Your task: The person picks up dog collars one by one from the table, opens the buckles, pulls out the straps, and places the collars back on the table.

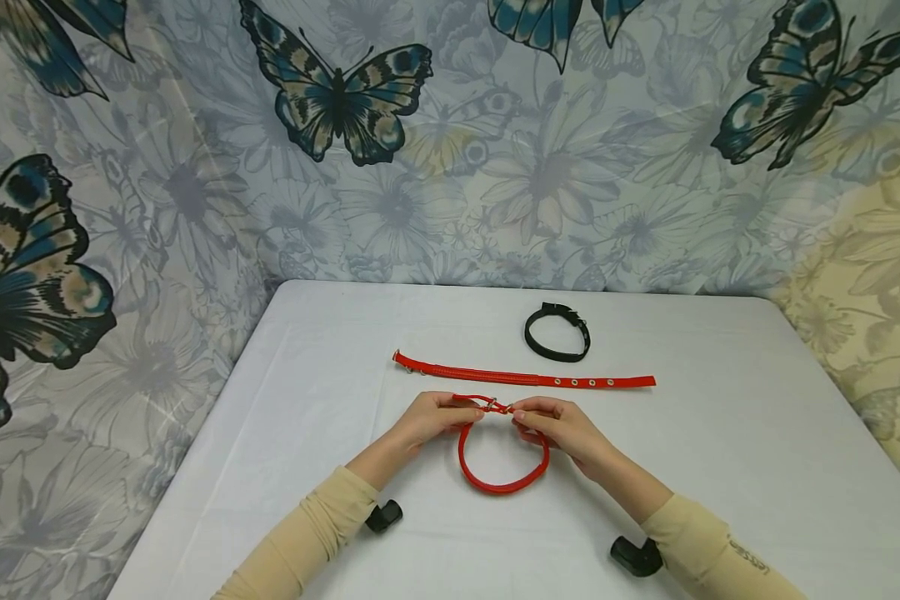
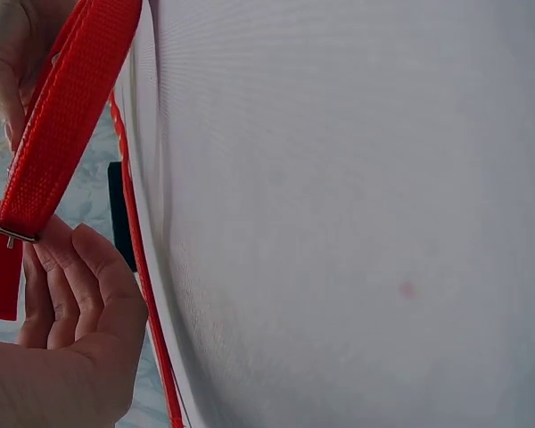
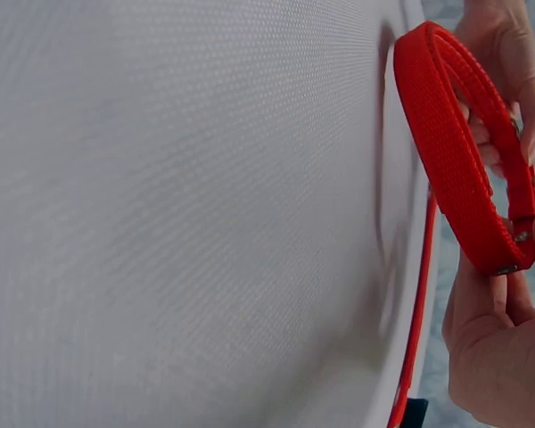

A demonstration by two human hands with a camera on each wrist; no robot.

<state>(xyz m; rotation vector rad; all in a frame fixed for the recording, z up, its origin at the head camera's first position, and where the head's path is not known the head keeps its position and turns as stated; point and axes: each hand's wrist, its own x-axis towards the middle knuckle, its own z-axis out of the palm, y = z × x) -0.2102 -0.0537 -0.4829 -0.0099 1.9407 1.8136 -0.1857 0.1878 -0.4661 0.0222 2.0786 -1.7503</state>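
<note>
Head view: left hand (image 1: 437,415) pinching looped red strap (image 1: 501,488) near buckle (image 1: 490,405); right hand (image 1: 562,425) pinching same strap, opposite side.

Through the head camera I see a black band (image 1: 557,358) closed in a loop near the white table's (image 1: 720,375) far edge, right of centre. Nearer, I make out a red strap (image 1: 487,375) stretched straight, eyelets toward the right edge. Beyond the far corners I get a floral backdrop (image 1: 397,217) printed with butterflies (image 1: 338,104).
</note>
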